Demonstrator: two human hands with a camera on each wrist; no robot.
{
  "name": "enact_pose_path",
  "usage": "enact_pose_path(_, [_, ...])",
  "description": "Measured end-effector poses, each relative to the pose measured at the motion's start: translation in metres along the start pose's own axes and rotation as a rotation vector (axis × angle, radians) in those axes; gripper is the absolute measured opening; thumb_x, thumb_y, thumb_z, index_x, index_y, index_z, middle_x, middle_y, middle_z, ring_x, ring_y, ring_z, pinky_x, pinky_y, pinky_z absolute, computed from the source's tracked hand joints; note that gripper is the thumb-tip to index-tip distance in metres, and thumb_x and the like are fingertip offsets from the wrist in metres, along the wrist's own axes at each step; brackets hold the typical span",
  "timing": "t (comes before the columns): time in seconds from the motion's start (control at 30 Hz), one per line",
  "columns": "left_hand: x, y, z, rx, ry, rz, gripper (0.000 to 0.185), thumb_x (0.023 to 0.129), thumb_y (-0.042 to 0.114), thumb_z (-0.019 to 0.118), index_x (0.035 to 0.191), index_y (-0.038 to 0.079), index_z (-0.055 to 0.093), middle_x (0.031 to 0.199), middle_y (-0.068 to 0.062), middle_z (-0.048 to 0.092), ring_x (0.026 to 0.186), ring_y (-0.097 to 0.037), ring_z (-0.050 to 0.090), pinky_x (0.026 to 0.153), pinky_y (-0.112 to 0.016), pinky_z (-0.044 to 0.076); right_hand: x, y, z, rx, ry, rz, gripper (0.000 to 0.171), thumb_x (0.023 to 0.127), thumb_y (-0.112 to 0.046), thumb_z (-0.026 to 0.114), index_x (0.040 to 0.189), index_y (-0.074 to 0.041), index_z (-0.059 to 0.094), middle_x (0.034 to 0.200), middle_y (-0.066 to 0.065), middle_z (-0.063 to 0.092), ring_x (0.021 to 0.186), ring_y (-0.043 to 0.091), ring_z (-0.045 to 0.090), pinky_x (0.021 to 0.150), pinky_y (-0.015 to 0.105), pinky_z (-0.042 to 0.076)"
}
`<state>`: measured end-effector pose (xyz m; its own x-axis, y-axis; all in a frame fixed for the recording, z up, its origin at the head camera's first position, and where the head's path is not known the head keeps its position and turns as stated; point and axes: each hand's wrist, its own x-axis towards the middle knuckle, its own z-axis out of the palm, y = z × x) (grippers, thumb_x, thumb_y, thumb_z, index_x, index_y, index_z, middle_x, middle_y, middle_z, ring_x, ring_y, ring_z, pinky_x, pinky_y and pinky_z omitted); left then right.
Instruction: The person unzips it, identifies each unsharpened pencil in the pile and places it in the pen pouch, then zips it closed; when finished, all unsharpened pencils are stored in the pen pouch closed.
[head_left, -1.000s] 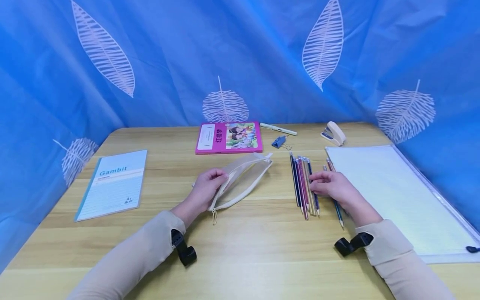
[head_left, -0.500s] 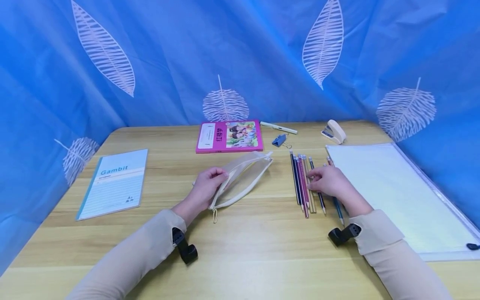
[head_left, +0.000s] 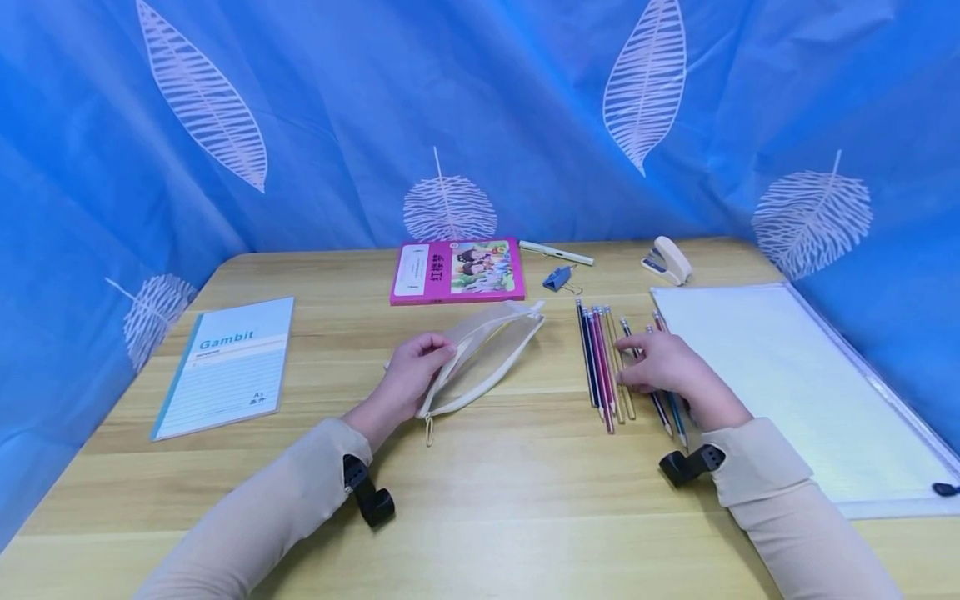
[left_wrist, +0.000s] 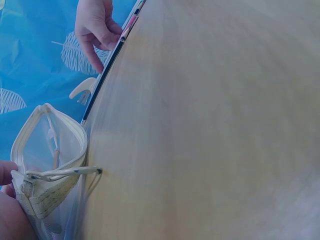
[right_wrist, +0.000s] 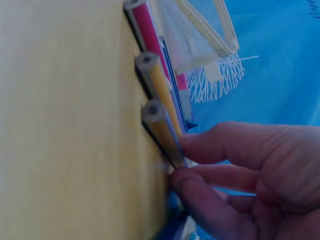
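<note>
A cream mesh pencil case (head_left: 491,350) lies unzipped on the wooden table (head_left: 480,500). My left hand (head_left: 431,357) grips its open edge near the zip end, and the mouth gapes in the left wrist view (left_wrist: 50,150). To the right lies a row of several coloured pencils (head_left: 600,358). My right hand (head_left: 636,373) pinches one dark pencil (head_left: 660,412), angled away from the row. In the right wrist view, the thumb and a finger of my right hand (right_wrist: 200,170) close round this pencil beside the other pencils (right_wrist: 160,95).
A blue "Gambit" notebook (head_left: 225,362) lies at the left. A pink book (head_left: 457,271), a white pen (head_left: 557,254), a blue binder clip (head_left: 558,281) and a stapler (head_left: 666,262) sit at the back. A large clear folder (head_left: 787,375) covers the right side. Blue curtains ring the table.
My right hand has drawn one dark pencil out of the row, its tip swinging right and toward me. The left hand and pencil case have stayed put.
</note>
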<state>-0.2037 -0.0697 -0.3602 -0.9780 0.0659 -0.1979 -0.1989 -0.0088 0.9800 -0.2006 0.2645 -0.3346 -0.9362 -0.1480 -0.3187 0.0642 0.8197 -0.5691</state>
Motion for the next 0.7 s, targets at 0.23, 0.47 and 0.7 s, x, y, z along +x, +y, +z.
enact_pose_path(0.23, [0.0, 0.0, -0.001, 0.002, 0.003, 0.005, 0.01, 0.088, 0.004, 0.058, 0.096, -0.001, 0.059, 0.085, -0.002, 0.053, 0.072, -0.013, 0.052, 0.063, -0.02, 0.047, 0.0, 0.0, 0.003, 0.083, -0.06, 0.01, 0.08, 0.078, -0.006, 0.067, 0.141, 0.009, 0.02, 0.063, 0.006, 0.062, 0.054, 0.014, 0.059, 0.056, 0.029, 0.053])
enact_pose_path(0.47, [0.0, 0.002, 0.001, -0.027, -0.004, 0.005, 0.009, 0.088, 0.004, 0.058, 0.095, -0.001, 0.059, 0.085, -0.003, 0.053, 0.07, -0.012, 0.054, 0.062, -0.02, 0.049, 0.0, 0.006, 0.002, 0.293, -0.042, 0.018, 0.078, 0.074, 0.002, 0.059, 0.141, 0.01, 0.019, 0.065, 0.006, 0.059, 0.056, 0.014, 0.058, 0.057, 0.028, 0.054])
enact_pose_path(0.7, [-0.001, 0.0, 0.002, -0.007, 0.009, 0.008, 0.01, 0.087, 0.003, 0.058, 0.096, -0.001, 0.059, 0.084, -0.002, 0.053, 0.072, -0.012, 0.052, 0.062, -0.019, 0.047, -0.006, 0.011, 0.01, 0.662, -0.008, 0.008, 0.077, 0.083, 0.001, 0.056, 0.144, 0.007, 0.009, 0.078, 0.0, 0.063, 0.062, 0.007, 0.061, 0.064, 0.024, 0.055])
